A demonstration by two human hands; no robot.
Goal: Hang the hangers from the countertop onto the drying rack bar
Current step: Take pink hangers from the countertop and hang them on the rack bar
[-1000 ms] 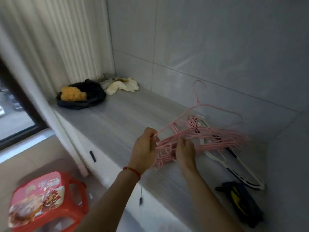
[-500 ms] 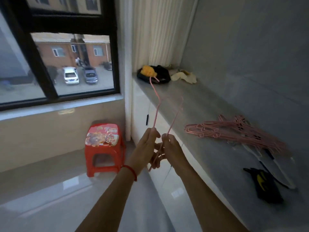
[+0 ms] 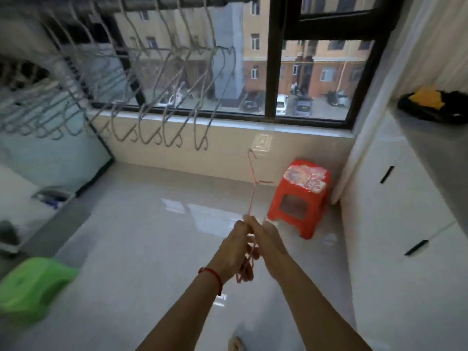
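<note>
I see the window (image 3: 311, 72) filling the far wall, with the drying rack bar (image 3: 162, 2) running along the top edge of the view and a row of grey hangers (image 3: 162, 97) already hooked on it, fanned down toward the left. At the right edge runs the countertop (image 3: 440, 148) over white cabinet fronts, and on its far end sits a dark bundle with something yellow on it (image 3: 430, 103). On the floor a red stool (image 3: 301, 196) stands against the cabinet corner below the sill, and a blurred green stool (image 3: 33, 287) sits at the lower left. Both arms reach out at centre: my left hand (image 3: 234, 245) and my right hand (image 3: 268, 239) are pressed close together, fingers curled round the lower wire of one pink hanger (image 3: 252, 183), which stands upright with its hook topmost, well below the bar. A red string circles the left wrist.
</note>
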